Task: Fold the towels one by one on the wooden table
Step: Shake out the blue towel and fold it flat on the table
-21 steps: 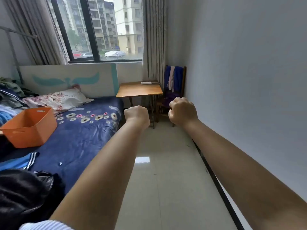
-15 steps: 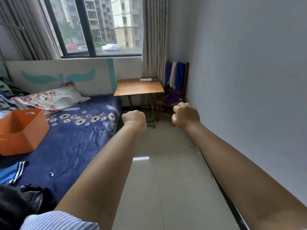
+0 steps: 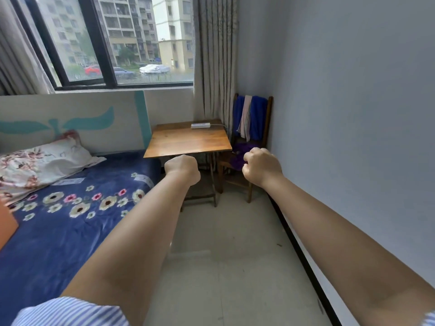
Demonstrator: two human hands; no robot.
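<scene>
Both arms reach forward over the floor; left hand (image 3: 181, 168) and right hand (image 3: 261, 166) are curled into empty fists. Beyond stands the table (image 3: 188, 142). Farther, towels (image 3: 250, 117) hang over the chair (image 3: 270, 107).

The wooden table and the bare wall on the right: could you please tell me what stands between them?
In the head view, a wooden chair stands between the wooden table and the wall, with blue and pale towels draped over its backrest and purple cloth on its seat.
</scene>
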